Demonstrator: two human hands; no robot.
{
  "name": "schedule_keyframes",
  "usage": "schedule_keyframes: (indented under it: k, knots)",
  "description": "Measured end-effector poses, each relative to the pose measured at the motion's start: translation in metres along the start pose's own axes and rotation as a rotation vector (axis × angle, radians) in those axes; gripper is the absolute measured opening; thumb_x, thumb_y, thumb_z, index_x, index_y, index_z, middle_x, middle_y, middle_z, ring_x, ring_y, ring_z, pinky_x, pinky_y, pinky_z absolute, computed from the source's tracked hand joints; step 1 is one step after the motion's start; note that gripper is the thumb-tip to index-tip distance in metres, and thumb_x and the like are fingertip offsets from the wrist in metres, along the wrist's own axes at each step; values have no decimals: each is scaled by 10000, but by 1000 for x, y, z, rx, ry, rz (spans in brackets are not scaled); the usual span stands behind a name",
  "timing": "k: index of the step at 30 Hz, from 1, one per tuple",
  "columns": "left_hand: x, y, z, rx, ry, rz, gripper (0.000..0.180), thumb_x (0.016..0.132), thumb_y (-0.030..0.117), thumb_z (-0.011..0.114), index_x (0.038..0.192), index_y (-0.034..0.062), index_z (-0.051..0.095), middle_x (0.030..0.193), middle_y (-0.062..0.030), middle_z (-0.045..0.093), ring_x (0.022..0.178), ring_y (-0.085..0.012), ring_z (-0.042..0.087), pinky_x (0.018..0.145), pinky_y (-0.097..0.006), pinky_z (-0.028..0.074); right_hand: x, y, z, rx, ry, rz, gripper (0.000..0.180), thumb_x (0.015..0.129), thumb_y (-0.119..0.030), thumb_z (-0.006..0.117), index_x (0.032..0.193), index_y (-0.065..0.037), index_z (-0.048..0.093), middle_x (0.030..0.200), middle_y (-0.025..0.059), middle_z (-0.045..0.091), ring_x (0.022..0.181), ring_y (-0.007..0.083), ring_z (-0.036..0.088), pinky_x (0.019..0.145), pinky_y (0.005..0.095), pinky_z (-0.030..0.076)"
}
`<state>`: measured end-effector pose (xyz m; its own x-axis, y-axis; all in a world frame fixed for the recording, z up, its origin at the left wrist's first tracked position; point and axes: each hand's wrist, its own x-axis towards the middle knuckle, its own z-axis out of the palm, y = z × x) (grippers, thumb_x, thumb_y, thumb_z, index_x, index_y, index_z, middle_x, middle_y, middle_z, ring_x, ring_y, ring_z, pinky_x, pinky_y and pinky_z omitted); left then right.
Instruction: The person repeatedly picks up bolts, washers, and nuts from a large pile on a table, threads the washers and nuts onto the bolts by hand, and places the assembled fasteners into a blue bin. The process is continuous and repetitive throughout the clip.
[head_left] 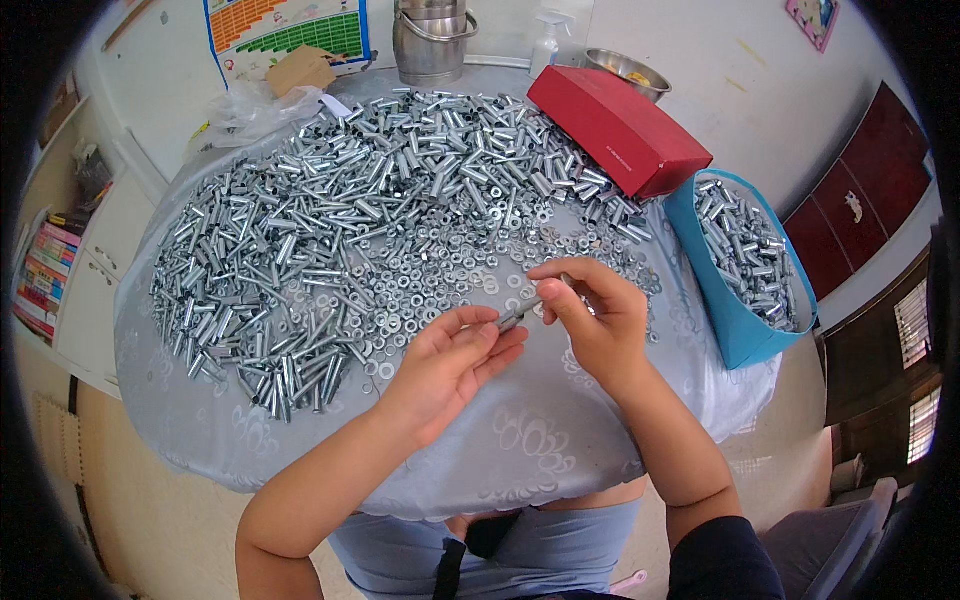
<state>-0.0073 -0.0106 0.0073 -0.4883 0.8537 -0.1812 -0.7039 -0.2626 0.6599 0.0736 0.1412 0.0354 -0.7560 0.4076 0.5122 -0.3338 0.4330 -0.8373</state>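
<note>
In front of me, above the near part of the table, my left hand (452,362) is closed, its thumb and fingers gripping one end of a silver expansion bolt (515,316). Thumb and forefinger of my right hand (603,318) pinch the other end, which points up and to the right. Fingers hide parts of it, so I cannot tell whether it is one piece or two fitted together. Just beyond my hands lie many loose washers and nuts (432,280). A big heap of silver bolts and metal sleeves (290,220) spreads over the left and far side of the table.
A blue fabric bin (708,290) full of metal bolts stands at the table's right edge, beside a red box (625,130). Farther back are a metal pail (430,50), a steel bowl (640,66), a spray bottle (545,50) and a clear plastic bag (255,112). A grey patterned cloth (530,440) covers the table.
</note>
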Motion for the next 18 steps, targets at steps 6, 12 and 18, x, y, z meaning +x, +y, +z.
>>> schedule_keyframes:
  k: [6, 12, 18]
  knots:
    - [-3, 0, 3, 194, -56, -7, 271, 900, 111, 527, 1137, -4, 460, 1052, -124, 592, 1052, -194, 547, 909, -324, 440, 4, 1, -4, -132, -144, -36, 175, 858, -150, 589, 941, -8, 649, 802, 73, 618, 703, 109, 567, 602, 241, 448]
    - [-2, -2, 2, 308, -57, 55, 338, 898, 160, 549, 1192, 23, 456, 1013, -83, 623, 931, -100, 536, 795, -242, 398, 1, 5, -2, 62, -368, 52, 253, 917, -181, 485, 997, 7, 634, 990, 127, 571, 769, 181, 571, 669, 267, 459]
    - [-2, 0, 3, 289, -59, 105, 400, 900, 162, 544, 1268, 67, 421, 1009, -58, 608, 872, -86, 525, 773, -239, 393, 7, 5, -12, -135, -491, -156, 384, 876, -228, 533, 1181, 5, 533, 1132, 167, 490, 1009, 272, 504, 896, 356, 386]
